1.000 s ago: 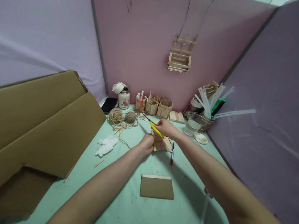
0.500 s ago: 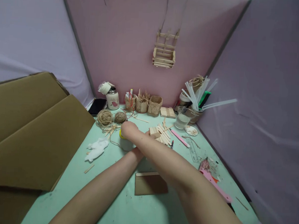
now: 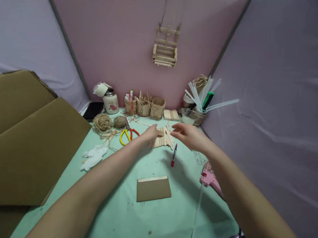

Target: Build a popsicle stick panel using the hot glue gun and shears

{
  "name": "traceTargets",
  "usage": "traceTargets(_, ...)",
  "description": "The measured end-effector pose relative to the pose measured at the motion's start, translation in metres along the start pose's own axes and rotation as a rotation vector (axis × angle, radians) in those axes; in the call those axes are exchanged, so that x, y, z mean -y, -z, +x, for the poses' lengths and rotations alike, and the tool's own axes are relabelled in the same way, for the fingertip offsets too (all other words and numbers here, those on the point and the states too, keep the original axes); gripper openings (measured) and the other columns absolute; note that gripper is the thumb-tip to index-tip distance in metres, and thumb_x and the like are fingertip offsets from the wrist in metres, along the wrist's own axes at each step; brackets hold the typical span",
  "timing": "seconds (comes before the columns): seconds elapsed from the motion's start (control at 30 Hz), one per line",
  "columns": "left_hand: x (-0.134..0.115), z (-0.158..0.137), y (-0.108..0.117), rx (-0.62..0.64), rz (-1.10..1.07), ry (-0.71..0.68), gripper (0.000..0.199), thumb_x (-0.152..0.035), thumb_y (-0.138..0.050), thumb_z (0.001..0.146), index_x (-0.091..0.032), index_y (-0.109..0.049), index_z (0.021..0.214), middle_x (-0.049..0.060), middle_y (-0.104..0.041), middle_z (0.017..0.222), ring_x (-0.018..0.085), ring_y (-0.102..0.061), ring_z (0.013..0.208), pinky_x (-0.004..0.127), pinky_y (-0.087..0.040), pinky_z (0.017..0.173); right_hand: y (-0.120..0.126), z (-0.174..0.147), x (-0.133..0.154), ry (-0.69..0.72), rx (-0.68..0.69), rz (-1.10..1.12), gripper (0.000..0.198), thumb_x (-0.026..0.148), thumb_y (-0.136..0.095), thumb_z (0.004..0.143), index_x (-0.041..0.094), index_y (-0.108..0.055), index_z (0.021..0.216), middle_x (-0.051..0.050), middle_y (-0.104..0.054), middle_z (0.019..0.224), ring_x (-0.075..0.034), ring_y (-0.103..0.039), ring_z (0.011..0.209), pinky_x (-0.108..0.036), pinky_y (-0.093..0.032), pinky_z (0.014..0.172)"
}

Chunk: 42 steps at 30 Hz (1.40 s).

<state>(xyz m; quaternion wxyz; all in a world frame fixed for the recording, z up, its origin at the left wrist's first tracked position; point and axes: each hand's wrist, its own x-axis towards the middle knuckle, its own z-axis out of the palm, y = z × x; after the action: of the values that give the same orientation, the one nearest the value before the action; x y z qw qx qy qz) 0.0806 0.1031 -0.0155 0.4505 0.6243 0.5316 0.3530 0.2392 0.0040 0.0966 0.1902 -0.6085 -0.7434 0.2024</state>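
My left hand (image 3: 150, 133) is at the pile of flat wooden craft sticks (image 3: 161, 142), its fingers closed around a small bundle of them; the fingertips are partly hidden. To the right of the pile my right hand (image 3: 187, 134) hovers with bent fingers apart, and nothing shows between them. Scissors (image 3: 130, 134) with yellow and red handles lie left of my left hand. Below the sticks rests a marker (image 3: 174, 155) with a red end. Closer to me lies a cardboard rectangle (image 3: 154, 190) with one pale craft stick along its far edge.
A pink glue gun (image 3: 210, 179) lies at the right, a long translucent stick trailing from it. Twine balls (image 3: 102, 122) and white cloth (image 3: 95, 156) are on the left, near a large cardboard box (image 3: 34, 151). Cups (image 3: 157, 108) and a jar (image 3: 111, 101) line the back wall.
My right arm, crossed over the left with its hand by the scissors, has swung to the right and uncrossed. The scissors now show fully on the table. The view has shifted slightly.
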Motion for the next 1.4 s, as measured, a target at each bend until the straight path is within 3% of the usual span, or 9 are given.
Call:
traceTargets(0.23, 0.002, 0.005, 0.023, 0.003, 0.233, -0.023, 0.052, -0.021, -0.057, 0.083, -0.013, -0.051, 0.134, 0.017, -0.062, 0.126, 0.025, -0.061, 0.109, 0.034, -0.049, 0.09, -0.018, -0.028, -0.06, -0.093, 0.018, 0.257, 0.025, 0.034, -0.054, 0.09, 0.016, -0.063, 0.104, -0.008, -0.075, 0.087, -0.019, -0.07, 0.076, -0.028, -0.053, 0.062)
traceTargets(0.4, 0.003, -0.005, 0.035, 0.114, 0.437, -0.122, 0.039, -0.013, -0.073, 0.061, -0.017, -0.07, 0.101, 0.01, -0.07, 0.108, 0.026, -0.062, 0.102, 0.033, -0.046, 0.091, -0.037, -0.021, -0.063, -0.063, 0.004, 0.33, 0.026, 0.037, -0.057, 0.087, 0.018, -0.065, 0.104, -0.005, -0.074, 0.084, -0.02, -0.069, 0.077, -0.031, -0.053, 0.068)
traceTargets(0.6, -0.003, -0.004, 0.037, 0.083, 0.527, -0.222, 0.022, -0.01, -0.061, 0.066, -0.016, -0.071, 0.084, 0.007, -0.071, 0.087, 0.023, -0.06, 0.09, 0.031, -0.045, 0.085, -0.041, -0.032, -0.062, -0.03, 0.027, 0.355, 0.03, 0.039, -0.056, 0.088, 0.017, -0.066, 0.106, -0.006, -0.073, 0.086, -0.02, -0.068, 0.08, -0.032, -0.052, 0.071)
traceTargets(0.9, -0.063, 0.016, 0.053, -0.078, 0.323, -0.388, 0.017, -0.015, -0.055, 0.071, -0.014, -0.067, 0.083, 0.003, -0.068, 0.083, 0.017, -0.06, 0.081, 0.027, -0.046, 0.076, -0.039, -0.043, -0.066, -0.026, 0.037, 0.367, 0.031, 0.039, -0.056, 0.087, 0.016, -0.067, 0.103, -0.007, -0.074, 0.087, -0.02, -0.069, 0.079, -0.032, -0.053, 0.07)
traceTargets(1.07, -0.087, -0.005, 0.054, -0.165, -0.108, -0.402, 0.014, -0.012, -0.058, 0.068, -0.013, -0.063, 0.081, 0.003, -0.065, 0.079, 0.014, -0.059, 0.077, 0.027, -0.048, 0.075, -0.037, -0.044, -0.053, -0.026, -0.088, 0.333, 0.03, 0.04, -0.056, 0.087, 0.017, -0.067, 0.104, -0.008, -0.073, 0.094, -0.022, -0.069, 0.083, -0.035, -0.054, 0.073)
traceTargets(1.13, -0.097, -0.027, 0.047, -0.105, -0.287, -0.348, 0.014, -0.015, -0.06, 0.069, -0.014, -0.062, 0.083, 0.001, -0.065, 0.078, 0.014, -0.06, 0.077, 0.029, -0.051, 0.077, -0.034, -0.048, -0.044, -0.01, -0.26, 0.28, 0.039, 0.043, -0.057, 0.087, 0.018, -0.061, 0.116, -0.013, -0.067, 0.116, -0.026, -0.064, 0.102, -0.041, -0.052, 0.085)
traceTargets(1.27, -0.111, -0.089, 0.019, 0.226, -0.587, -0.195, 0.019, -0.018, -0.069, 0.068, -0.015, -0.062, 0.085, 0.002, -0.066, 0.083, 0.016, -0.063, 0.081, 0.036, -0.053, 0.081, -0.027, -0.065, -0.018, 0.213, -0.594, 0.035, 0.067, 0.051, -0.065, 0.081, 0.018, -0.045, 0.136, -0.017, -0.051, 0.141, -0.033, -0.044, 0.131, -0.05, -0.038, 0.106)
traceTargets(1.33, -0.114, -0.115, 0.009, 0.378, -0.672, -0.113, 0.02, -0.02, -0.072, 0.067, -0.014, -0.062, 0.083, 0.003, -0.066, 0.081, 0.017, -0.064, 0.079, 0.037, -0.054, 0.081, -0.022, -0.081, -0.008, 0.222, -0.523, 0.018, 0.05, 0.044, -0.057, 0.088, 0.019, -0.051, 0.13, -0.014, -0.062, 0.128, -0.03, -0.057, 0.119, -0.046, -0.045, 0.097)
traceTargets(1.4, -0.111, -0.132, 0.008, 0.453, -0.671, -0.125, 0.021, -0.02, -0.072, 0.069, -0.014, -0.063, 0.087, 0.006, -0.067, 0.088, 0.018, -0.064, 0.084, 0.036, -0.053, 0.084, -0.017, -0.104, -0.006, 0.111, -0.328, 0.069, 0.027, 0.035, -0.044, 0.094, 0.023, -0.063, 0.109, -0.007, -0.073, 0.097, -0.023, -0.069, 0.085, -0.034, -0.053, 0.074)
